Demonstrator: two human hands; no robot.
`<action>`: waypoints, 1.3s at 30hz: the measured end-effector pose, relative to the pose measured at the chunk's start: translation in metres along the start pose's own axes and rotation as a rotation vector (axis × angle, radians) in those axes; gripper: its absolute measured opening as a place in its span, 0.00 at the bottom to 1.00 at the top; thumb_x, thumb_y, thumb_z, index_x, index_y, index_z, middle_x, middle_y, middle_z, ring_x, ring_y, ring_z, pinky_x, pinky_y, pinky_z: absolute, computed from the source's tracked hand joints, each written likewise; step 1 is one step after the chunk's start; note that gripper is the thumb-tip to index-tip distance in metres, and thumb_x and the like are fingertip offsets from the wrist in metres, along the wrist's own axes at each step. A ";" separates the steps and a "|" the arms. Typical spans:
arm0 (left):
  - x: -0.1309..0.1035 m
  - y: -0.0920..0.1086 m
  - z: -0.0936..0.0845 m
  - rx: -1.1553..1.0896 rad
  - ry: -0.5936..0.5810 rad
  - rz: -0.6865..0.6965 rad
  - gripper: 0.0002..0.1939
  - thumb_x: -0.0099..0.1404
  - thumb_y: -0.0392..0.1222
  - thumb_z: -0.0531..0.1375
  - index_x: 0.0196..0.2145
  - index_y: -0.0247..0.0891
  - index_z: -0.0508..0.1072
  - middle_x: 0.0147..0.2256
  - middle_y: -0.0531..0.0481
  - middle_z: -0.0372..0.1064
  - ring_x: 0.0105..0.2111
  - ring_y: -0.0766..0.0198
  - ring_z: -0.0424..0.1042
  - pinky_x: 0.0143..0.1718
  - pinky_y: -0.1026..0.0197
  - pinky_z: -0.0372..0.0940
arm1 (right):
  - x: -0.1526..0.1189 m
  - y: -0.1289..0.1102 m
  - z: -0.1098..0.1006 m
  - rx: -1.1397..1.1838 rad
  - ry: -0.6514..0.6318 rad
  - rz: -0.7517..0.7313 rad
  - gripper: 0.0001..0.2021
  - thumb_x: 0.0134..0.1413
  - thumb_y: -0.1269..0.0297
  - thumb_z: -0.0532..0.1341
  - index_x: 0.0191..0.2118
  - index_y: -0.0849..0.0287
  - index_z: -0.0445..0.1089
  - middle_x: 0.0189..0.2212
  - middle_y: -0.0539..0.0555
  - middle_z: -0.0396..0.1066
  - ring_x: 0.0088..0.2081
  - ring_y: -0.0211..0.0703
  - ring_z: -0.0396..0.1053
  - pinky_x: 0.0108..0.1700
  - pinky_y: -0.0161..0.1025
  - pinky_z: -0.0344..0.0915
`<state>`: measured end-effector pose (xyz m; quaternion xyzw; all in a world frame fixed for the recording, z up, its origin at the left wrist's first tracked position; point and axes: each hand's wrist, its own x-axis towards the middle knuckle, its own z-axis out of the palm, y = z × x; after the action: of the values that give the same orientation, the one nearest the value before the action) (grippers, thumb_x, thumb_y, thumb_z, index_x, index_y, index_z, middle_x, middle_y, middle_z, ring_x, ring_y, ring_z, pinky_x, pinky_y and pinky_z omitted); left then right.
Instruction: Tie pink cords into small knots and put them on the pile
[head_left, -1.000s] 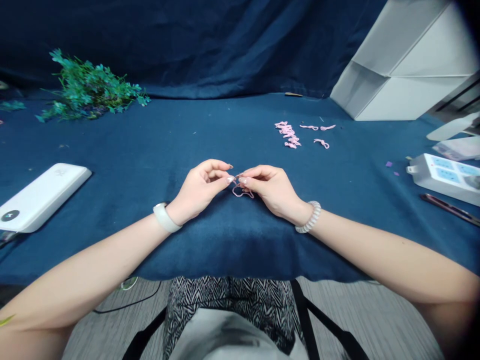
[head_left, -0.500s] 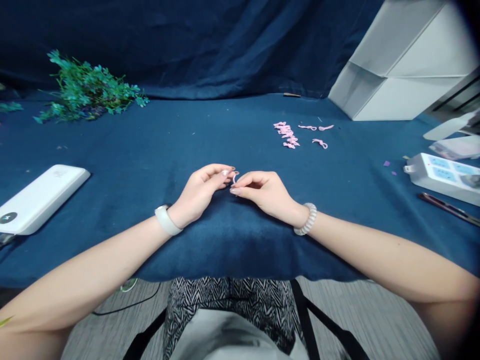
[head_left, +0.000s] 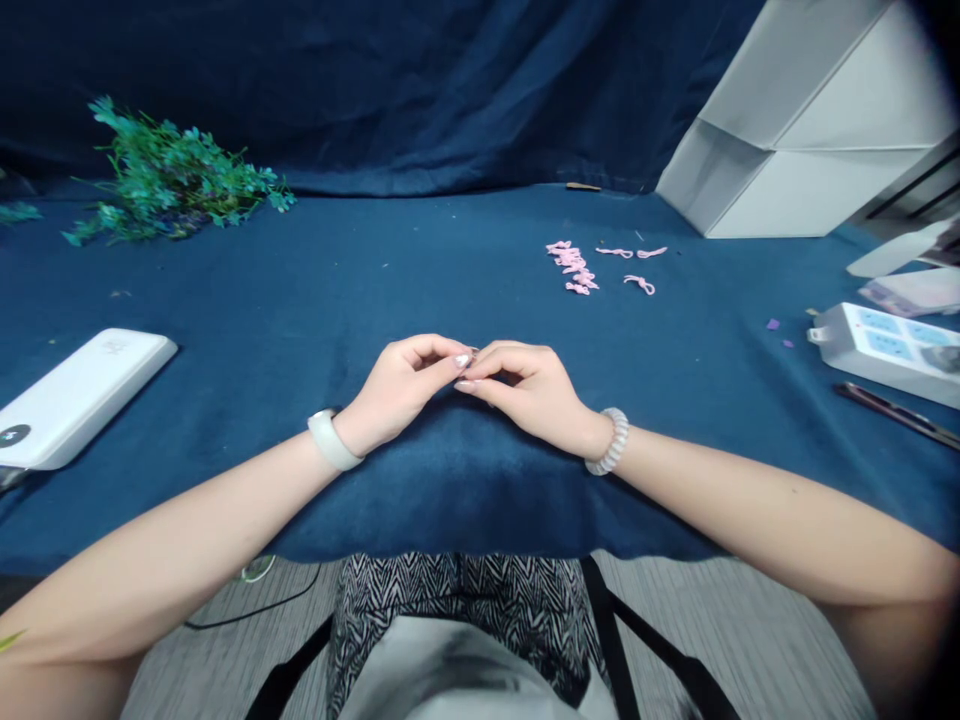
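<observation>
My left hand (head_left: 409, 385) and my right hand (head_left: 532, 390) meet fingertip to fingertip above the front part of the blue cloth. Both are closed in a pinch over a short pink cord, which the fingers now hide almost wholly. Farther back, to the right of the hands, lies a small cluster of knotted pink cords (head_left: 572, 267). Beside that cluster are three separate looped pieces, one of them a knotted pink loop (head_left: 640, 285).
A white power bank (head_left: 97, 390) lies at left, with green-blue artificial flowers (head_left: 180, 180) behind it. On the right are a white power strip (head_left: 892, 345), dark tweezers (head_left: 896, 412) and a grey-white box (head_left: 810, 190). Blue cloth (head_left: 337, 290) covers the table.
My fingertips have come closer together and now overlap. The bit of pink cord that showed between them is covered. The cords on the table have not moved.
</observation>
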<state>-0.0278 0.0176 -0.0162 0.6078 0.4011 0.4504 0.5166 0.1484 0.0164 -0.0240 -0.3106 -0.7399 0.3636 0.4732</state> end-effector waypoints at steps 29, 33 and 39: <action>0.005 -0.005 0.005 -0.523 -0.051 -0.204 0.09 0.53 0.40 0.70 0.28 0.33 0.74 0.26 0.52 0.72 0.27 0.70 0.70 0.34 0.65 0.65 | -0.001 -0.006 0.007 0.387 0.141 0.225 0.20 0.46 0.68 0.68 0.44 0.55 0.62 0.24 0.44 0.71 0.23 0.33 0.68 0.25 0.33 0.67; 0.006 -0.004 0.005 -0.516 -0.047 -0.210 0.09 0.52 0.40 0.70 0.27 0.33 0.75 0.25 0.53 0.71 0.26 0.71 0.69 0.32 0.66 0.64 | -0.001 -0.005 0.007 0.395 0.126 0.225 0.20 0.46 0.68 0.68 0.44 0.56 0.62 0.24 0.44 0.71 0.24 0.32 0.68 0.26 0.33 0.67; 0.004 -0.005 0.006 -0.462 -0.013 -0.251 0.10 0.54 0.40 0.69 0.32 0.32 0.78 0.28 0.48 0.74 0.30 0.67 0.72 0.38 0.63 0.66 | 0.001 -0.005 0.006 0.363 0.114 0.264 0.18 0.46 0.67 0.68 0.42 0.58 0.62 0.23 0.44 0.70 0.23 0.32 0.67 0.26 0.33 0.66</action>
<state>-0.0214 0.0206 -0.0210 0.4219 0.3565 0.4584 0.6962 0.1420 0.0136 -0.0212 -0.3344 -0.5874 0.5315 0.5106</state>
